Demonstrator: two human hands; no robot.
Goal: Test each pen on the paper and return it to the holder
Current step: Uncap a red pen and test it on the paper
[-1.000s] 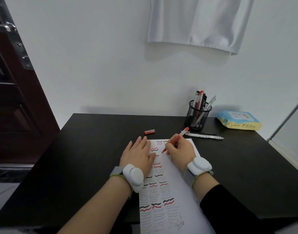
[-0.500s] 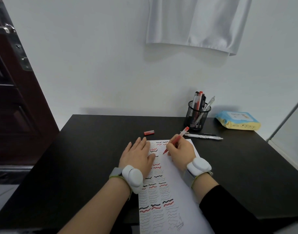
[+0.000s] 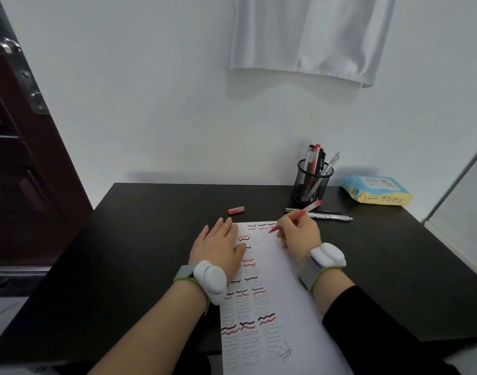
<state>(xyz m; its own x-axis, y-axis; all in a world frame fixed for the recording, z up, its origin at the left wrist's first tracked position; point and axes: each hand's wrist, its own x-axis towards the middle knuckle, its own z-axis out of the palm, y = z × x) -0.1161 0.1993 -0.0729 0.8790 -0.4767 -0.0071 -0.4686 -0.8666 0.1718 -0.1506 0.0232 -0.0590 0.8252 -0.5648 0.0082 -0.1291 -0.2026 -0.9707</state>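
Observation:
A white sheet of paper (image 3: 275, 299), covered in red and black wavy test lines, lies on the black desk (image 3: 140, 253). My left hand (image 3: 218, 244) presses flat on the paper's left edge. My right hand (image 3: 299, 234) grips a red pen (image 3: 303, 211) with its tip touching the paper near the top edge. The pen's red cap (image 3: 236, 210) lies loose on the desk behind my left hand. A black mesh pen holder (image 3: 311, 184) stands at the back right with several pens in it.
Two pens (image 3: 332, 215) lie on the desk just in front of the holder. A blue and yellow pack of wipes (image 3: 376, 190) sits at the back right. A dark door (image 3: 18, 158) stands at the left. White cloth (image 3: 313, 36) hangs on the wall.
My right hand has slid the red pen's tip slightly to the right along the top of the paper. My left hand stays flat in place.

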